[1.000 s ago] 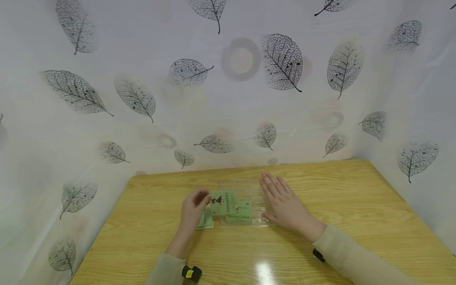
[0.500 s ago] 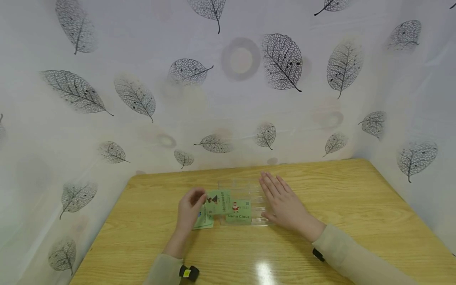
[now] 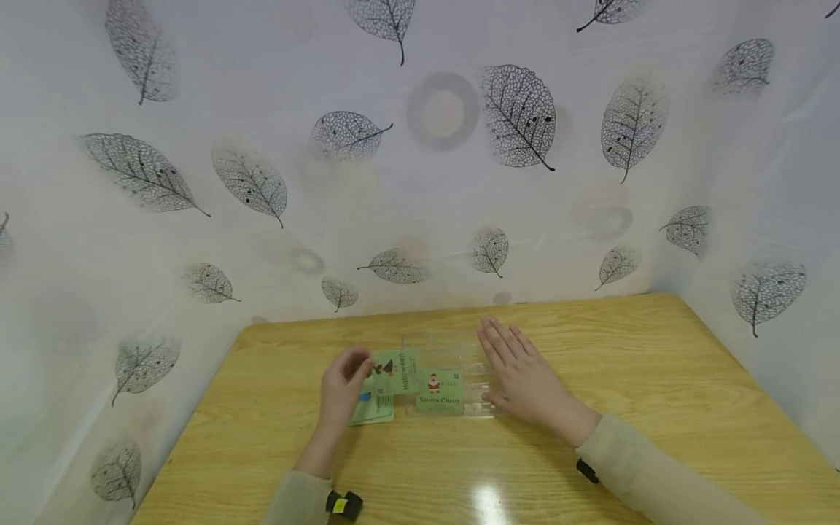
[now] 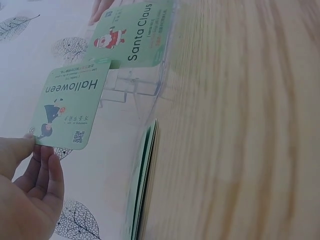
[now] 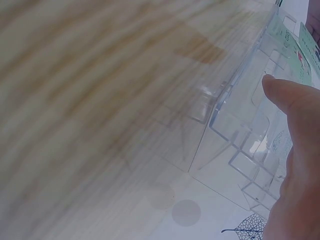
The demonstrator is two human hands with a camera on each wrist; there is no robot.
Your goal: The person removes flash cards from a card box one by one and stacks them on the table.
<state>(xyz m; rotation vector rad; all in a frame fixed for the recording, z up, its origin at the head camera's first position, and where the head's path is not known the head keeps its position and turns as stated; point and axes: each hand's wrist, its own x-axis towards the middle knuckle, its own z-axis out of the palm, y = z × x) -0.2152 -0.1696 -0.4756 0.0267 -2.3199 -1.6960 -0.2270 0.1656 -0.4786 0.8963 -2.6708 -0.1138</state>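
Observation:
A green Halloween card (image 3: 396, 372) is pinched by one edge between the thumb and fingers of my left hand (image 3: 341, 390). It is held up, its words running sideways in the head view. Behind it a green Santa Claus card (image 3: 441, 394) stands in a clear plastic card rack (image 5: 240, 145). Below my left hand lies a stack of green cards (image 4: 142, 185), partly hidden by the hand in the head view. My right hand (image 3: 528, 383) rests on the right side of the rack with straight fingers, the thumb (image 5: 287, 92) set apart from them.
All this is on a wood-grain table (image 3: 590, 350). A pale cloth printed with leaves (image 3: 433, 182) hangs behind the table and along its sides. Each wrist wears a dark strap, such as the left wrist strap (image 3: 344, 504).
My left hand has drawn the Halloween card a little to the left, so more of the Santa Claus card shows. The right hand has stayed in place on the rack.

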